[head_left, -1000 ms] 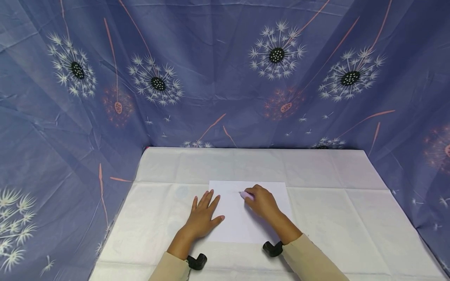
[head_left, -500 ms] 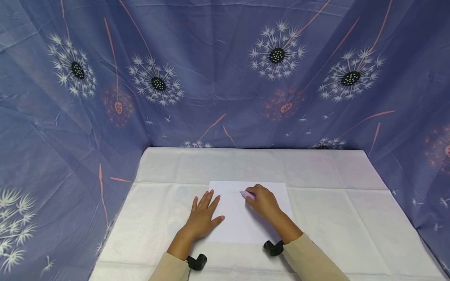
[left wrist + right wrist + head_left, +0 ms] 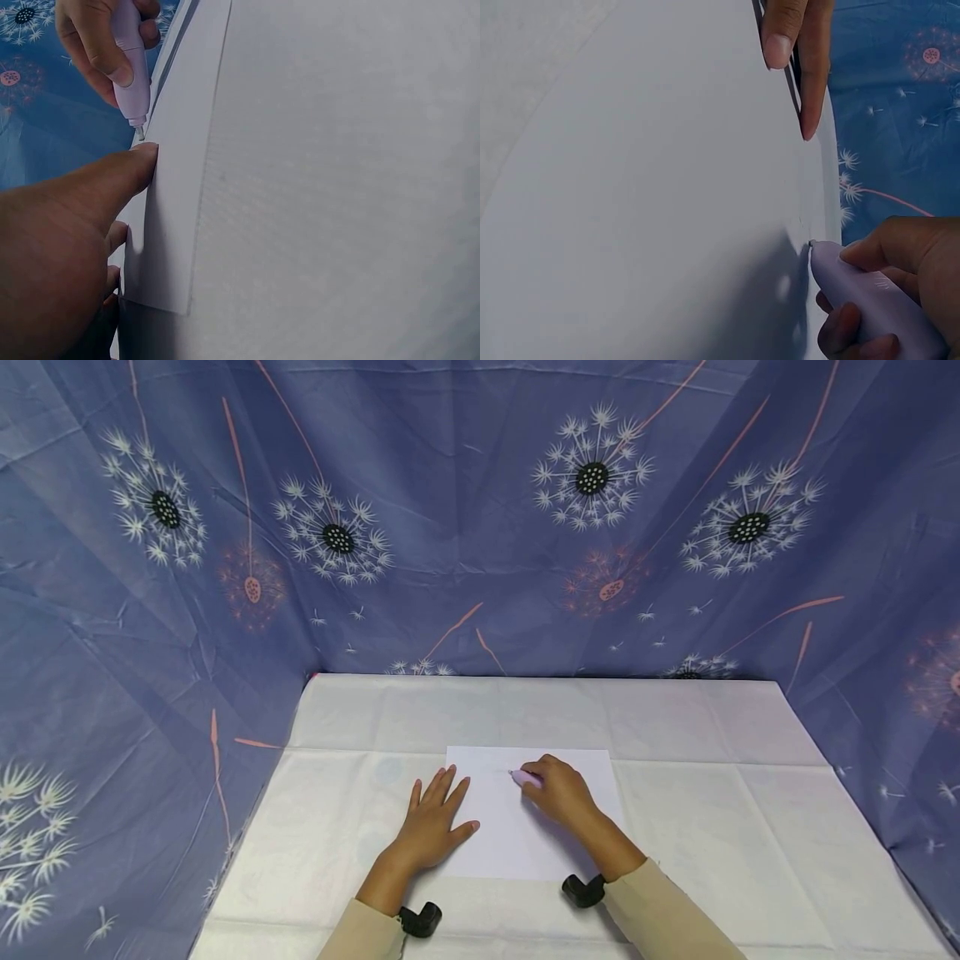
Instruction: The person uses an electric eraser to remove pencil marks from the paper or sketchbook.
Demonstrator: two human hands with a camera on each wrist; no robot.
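A white sheet of paper [image 3: 495, 835] lies on the white-covered table. My left hand [image 3: 429, 828] rests flat over its left side, fingers spread and thumb out toward the middle. My right hand [image 3: 564, 792] grips a thick lavender electric eraser [image 3: 527, 778] above the paper's upper right part. In the right wrist view, the thumb and fingers wrap around the electric eraser [image 3: 874, 300], and its narrow tip is right at the paper. Faint marks show beside that tip. The left wrist view shows the left thumb [image 3: 124, 176] on the paper, with the tip just beyond it.
A white cloth [image 3: 712, 827] with fold creases covers the table. Blue fabric [image 3: 465, 527] with a dandelion print hangs behind and along both sides. A black wrist mount [image 3: 422, 919] sits at the left cuff and another black mount [image 3: 582, 891] at the right cuff.
My right hand shifts the electric eraser slightly right, then back left, in small strokes over the faint marks on the paper. My left hand stays in place.
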